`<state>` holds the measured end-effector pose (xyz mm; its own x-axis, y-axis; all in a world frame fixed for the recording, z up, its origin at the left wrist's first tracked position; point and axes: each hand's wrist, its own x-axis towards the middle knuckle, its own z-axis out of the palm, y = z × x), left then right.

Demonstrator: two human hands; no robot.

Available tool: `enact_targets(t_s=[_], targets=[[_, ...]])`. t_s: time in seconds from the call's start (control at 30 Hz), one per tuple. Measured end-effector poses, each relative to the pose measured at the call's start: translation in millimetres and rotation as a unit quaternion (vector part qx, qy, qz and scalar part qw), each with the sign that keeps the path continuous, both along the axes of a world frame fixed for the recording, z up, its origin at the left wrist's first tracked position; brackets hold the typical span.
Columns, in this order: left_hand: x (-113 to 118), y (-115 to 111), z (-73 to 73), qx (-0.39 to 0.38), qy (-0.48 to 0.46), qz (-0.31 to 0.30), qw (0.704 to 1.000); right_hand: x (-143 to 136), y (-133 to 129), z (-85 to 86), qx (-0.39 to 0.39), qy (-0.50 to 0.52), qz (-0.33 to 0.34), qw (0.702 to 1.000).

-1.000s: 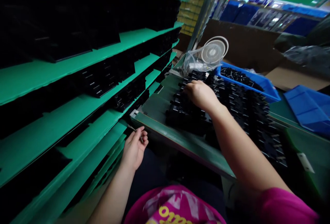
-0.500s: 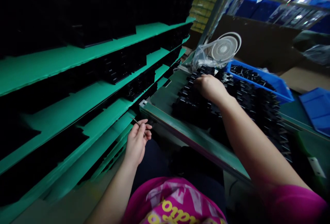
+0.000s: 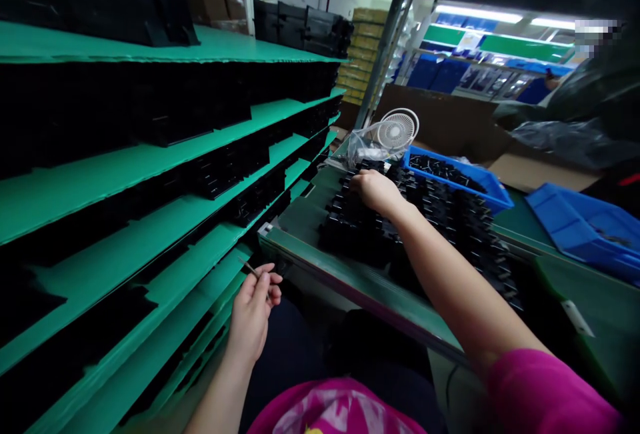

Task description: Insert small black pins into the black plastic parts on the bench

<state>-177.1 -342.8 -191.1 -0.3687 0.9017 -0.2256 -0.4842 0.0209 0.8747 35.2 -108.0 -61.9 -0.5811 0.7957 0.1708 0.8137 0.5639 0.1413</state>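
Rows of black plastic parts (image 3: 450, 221) with small shiny pins stand packed together on the green workbench (image 3: 310, 215). Over their far left end is my right hand (image 3: 374, 189), its fingers curled down onto the parts; what the fingertips hold, if anything, is hidden. My left hand (image 3: 256, 301) is low, between the bench edge and the shelves. It pinches a thin pointed tool (image 3: 250, 269), whose tip sticks out to the upper left. Behind the rows sits a blue bin (image 3: 493, 189) with many small black pieces in it.
Green sheets (image 3: 120, 161) layered with black parts rise close on the left. A white fan (image 3: 397, 130) and clear plastic bags stand at the bench's back. Another blue bin (image 3: 575, 221) lies to the right, and a metal post (image 3: 385, 64) rises behind.
The camera view has tilted up, showing more of the room and the shelf top. My right hand stays at the parts' far left end; my left hand still pinches the tool.
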Motion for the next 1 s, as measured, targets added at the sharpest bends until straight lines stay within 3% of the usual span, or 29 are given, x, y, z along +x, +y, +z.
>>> enact_targets(t_s=[0.6, 1.0], targets=[[3.5, -4.8, 2.8, -0.006, 0.02, -0.003, 1.0, -5.2, -1.5, 2.8, 0.007, 0.001, -0.002, 1.0], [6.8, -12.4, 1.8, -0.011, 0.024, -0.001, 1.0, -0.7, 4.5, -4.6, -0.006, 0.03, 0.004, 1.0]])
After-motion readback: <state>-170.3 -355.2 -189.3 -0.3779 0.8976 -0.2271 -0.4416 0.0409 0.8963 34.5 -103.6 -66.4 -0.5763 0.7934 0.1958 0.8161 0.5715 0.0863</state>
